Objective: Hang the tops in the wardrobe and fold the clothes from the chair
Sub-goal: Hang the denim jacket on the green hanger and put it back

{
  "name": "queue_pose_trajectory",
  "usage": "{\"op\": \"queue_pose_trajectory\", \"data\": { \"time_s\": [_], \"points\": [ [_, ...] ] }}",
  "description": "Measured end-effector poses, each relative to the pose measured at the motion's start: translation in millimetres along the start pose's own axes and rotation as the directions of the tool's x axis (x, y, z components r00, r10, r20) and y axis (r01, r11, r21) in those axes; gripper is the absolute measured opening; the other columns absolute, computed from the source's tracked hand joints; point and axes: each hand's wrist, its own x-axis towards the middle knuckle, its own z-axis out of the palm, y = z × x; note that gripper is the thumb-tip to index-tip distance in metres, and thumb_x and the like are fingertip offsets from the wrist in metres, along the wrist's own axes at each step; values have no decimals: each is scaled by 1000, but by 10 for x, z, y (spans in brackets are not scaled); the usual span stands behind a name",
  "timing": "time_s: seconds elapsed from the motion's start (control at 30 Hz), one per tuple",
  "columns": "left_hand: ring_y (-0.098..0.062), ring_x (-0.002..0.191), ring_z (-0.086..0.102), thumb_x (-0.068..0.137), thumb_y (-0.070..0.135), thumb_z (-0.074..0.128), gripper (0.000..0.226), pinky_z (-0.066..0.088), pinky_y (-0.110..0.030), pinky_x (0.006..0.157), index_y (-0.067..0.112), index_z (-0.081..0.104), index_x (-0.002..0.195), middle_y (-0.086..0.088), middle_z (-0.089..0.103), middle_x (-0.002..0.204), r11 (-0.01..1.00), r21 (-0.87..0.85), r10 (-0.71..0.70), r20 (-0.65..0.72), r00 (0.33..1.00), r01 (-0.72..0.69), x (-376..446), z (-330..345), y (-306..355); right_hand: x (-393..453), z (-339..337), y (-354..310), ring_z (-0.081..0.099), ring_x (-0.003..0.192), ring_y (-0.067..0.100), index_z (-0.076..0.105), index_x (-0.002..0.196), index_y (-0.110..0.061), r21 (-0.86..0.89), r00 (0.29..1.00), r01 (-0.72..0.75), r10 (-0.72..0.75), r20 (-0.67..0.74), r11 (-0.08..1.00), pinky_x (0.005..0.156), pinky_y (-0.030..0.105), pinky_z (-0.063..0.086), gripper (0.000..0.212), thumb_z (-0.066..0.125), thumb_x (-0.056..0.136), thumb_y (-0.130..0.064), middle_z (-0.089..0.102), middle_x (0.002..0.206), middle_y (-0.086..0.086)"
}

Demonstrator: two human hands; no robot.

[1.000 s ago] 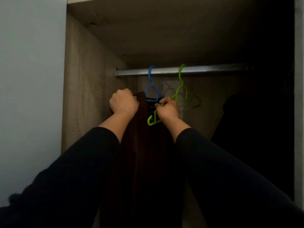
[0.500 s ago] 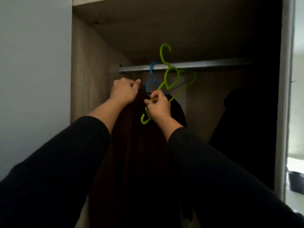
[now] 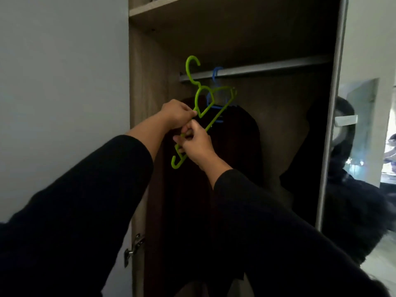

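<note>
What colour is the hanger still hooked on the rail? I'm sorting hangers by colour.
Blue hanger, seen in the head view.

A plain pale wall (image 3: 60, 82) fills the left side, meeting the wood-grain side panel (image 3: 147, 82) of a dim, open cupboard with a shelf board (image 3: 171, 7) above. At the right edge hangs a mirror (image 3: 362, 129) (its reflection blurred), with brighter light beyond it.
</note>
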Motion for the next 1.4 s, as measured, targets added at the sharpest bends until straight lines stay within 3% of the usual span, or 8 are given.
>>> {"op": "queue_pose_trajectory", "data": {
  "time_s": [0.13,0.27,0.37,0.47,0.67,1.03,1.23,1.4],
  "points": [
    [-26,108,61,93,30,54,28,46,-30,92,14,68,112,-11,69,109,997,62,-43,-36,998,45,-285,-189,-11,-263,86,-166,63,68,25,41,72,-21,47,998,31,-34,56,998,67,43,56,33,69,81,-6,58,72,3],
    [-27,112,58,96,30,50,30,43,-28,91,18,65,118,-11,66,116,983,171,-45,-126,991,66,-576,-537,-39,-424,59,-385,63,69,27,44,73,-21,53,997,48,-44,-68,997,70,42,54,28,68,82,-11,57,73,4],
    [-30,115,56,98,29,46,32,42,-31,93,18,64,121,-13,64,119,960,271,-38,-96,995,63,-859,-809,-71,-598,-41,-541,58,87,25,52,92,-13,-143,975,44,-74,-211,989,74,26,40,17,66,84,-18,59,93,9],
    [-27,117,54,98,23,43,29,39,-27,92,18,65,117,-11,63,121,941,329,-44,-101,994,75,-1244,-1074,-119,-888,-44,-724,54,104,26,51,108,-12,-241,948,-12,-65,-311,970,84,31,41,28,64,86,-23,50,117,9],
    [-23,114,56,97,21,45,27,36,-22,89,19,67,113,-7,65,119,914,373,-120,-121,985,157,-2211,-1600,-117,-1619,146,-1169,40,121,26,49,121,-16,-454,935,-36,-131,-330,890,96,39,37,44,64,85,-35,43,127,8],
    [-24,112,56,98,21,45,27,39,-23,90,18,67,114,-8,64,117,878,399,-251,-87,964,265,-3810,-2432,335,-2787,197,-1958,49,119,28,61,109,-20,-522,998,61,-68,6,851,106,52,20,41,37,96,-50,61,120,6],
    [-21,109,56,98,26,45,26,42,-26,90,26,68,110,-1,65,110,774,497,-331,-211,920,392,-4688,-2957,565,-3438,394,-2394,58,105,34,67,94,-12,-274,958,220,-154,244,936,85,35,41,37,46,94,-42,68,104,13],
    [-22,109,56,94,32,51,20,43,-42,99,31,69,103,2,67,106,665,550,-421,-284,862,506,-5409,-3138,657,-4144,483,-2533,51,73,29,56,69,-6,-157,910,225,-150,386,962,61,29,28,29,53,89,-28,58,73,14]
  ]
}}
